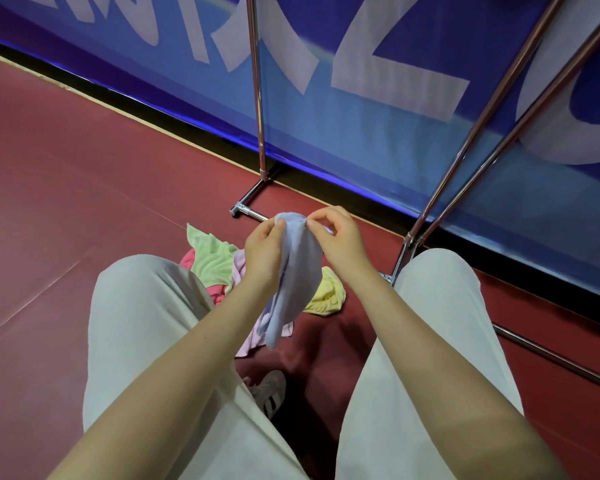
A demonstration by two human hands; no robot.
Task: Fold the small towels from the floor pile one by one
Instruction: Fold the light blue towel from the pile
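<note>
Towel [295, 271], pale blue, hangs between our knees above the red floor [66, 188]; our left hand [264, 247] and right hand [340, 244] each pinch its top edge in a tight grip. Below lies the towel pile [212, 258].

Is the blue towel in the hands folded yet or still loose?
Still loose. The blue towel hangs bunched and crumpled, pinched at its top edge by the left hand and right hand, with no flat, even fold visible.
</note>
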